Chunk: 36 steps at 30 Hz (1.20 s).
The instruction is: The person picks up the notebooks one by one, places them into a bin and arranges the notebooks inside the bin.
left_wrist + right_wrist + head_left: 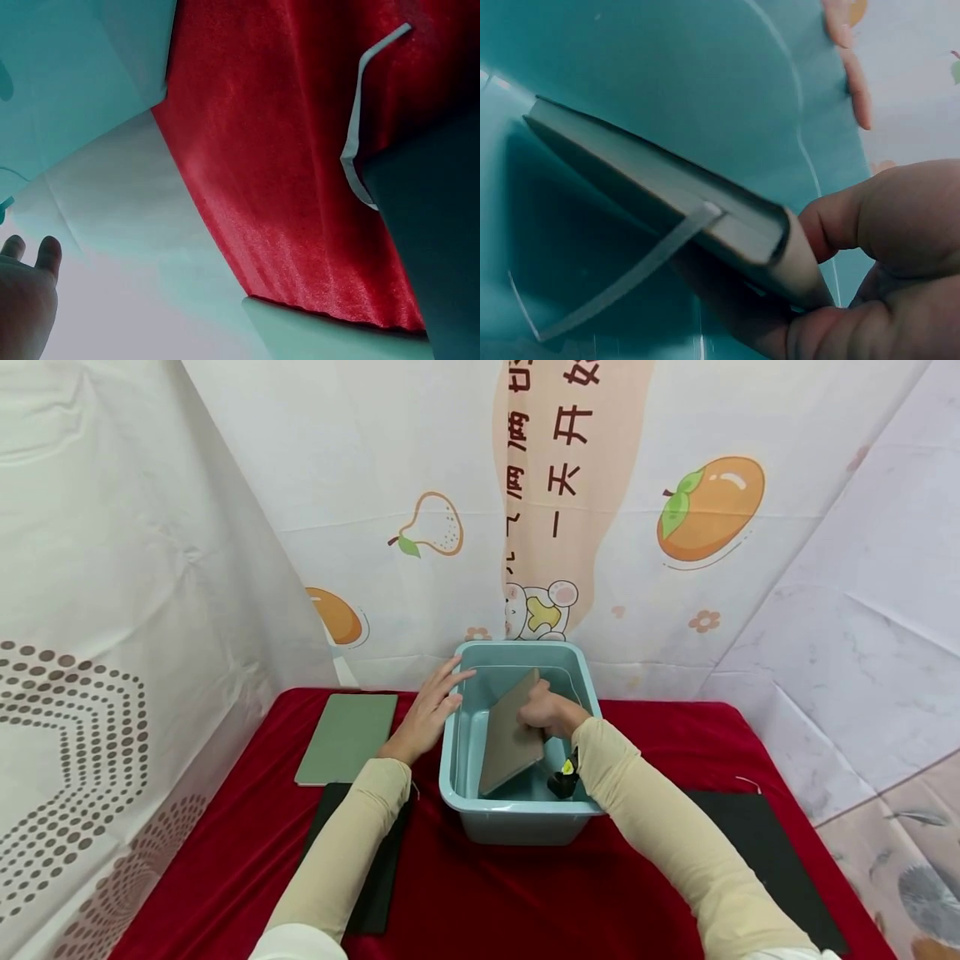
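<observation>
A grey-brown hardcover notebook (510, 739) stands tilted inside a light blue plastic bin (517, 817). My right hand (551, 708) reaches into the bin and grips the notebook near its upper right edge. In the right wrist view, the thumb and fingers of the right hand (900, 262) pinch the notebook's spine end, and a pale ribbon marker (641, 266) hangs from its pages (660, 180). At the bin's left rim is my left hand (429, 714), fingers extended and holding nothing. Its fingertips reach over the rim; whether they press on it I cannot tell.
A green notebook (347, 739) lies on the red cloth (450, 902) at the back left. Under the left forearm lies a black notebook (378, 885), and another black one (761, 852) is by the right forearm. A printed curtain (450, 435) hangs behind the table.
</observation>
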Tool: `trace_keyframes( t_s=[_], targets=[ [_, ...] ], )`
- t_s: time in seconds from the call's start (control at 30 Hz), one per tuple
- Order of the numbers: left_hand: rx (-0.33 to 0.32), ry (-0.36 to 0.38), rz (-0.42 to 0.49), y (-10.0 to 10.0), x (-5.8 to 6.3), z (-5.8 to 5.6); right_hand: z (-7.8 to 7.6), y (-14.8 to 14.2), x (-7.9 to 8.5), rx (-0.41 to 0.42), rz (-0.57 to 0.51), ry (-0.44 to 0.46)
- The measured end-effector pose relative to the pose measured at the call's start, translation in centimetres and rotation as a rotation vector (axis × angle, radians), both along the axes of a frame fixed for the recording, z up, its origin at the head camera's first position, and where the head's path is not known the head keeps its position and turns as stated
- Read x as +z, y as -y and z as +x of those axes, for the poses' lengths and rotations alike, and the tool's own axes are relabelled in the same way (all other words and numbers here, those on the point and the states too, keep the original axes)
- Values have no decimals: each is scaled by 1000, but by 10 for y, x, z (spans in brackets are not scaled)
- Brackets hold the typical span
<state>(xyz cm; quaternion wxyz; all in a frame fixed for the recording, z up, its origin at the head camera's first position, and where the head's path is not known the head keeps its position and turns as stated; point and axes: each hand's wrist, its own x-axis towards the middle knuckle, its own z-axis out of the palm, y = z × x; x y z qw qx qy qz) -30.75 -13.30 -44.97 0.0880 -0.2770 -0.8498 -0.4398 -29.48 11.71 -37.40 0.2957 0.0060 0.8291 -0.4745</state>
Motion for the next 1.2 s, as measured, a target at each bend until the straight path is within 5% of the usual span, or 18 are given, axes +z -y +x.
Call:
trace_keyframes(
  t_s=[0.33, 0.7, 1.2],
  targets=[
    [2, -4, -6, 0, 1, -1, 0, 5, -4, -7, 49, 33],
    [0, -11, -1, 0, -1, -2, 1, 7, -2, 72, 428, -111],
    [-15, -6, 16, 0, -1, -2, 0, 5, -1, 97, 497, -165]
  ],
)
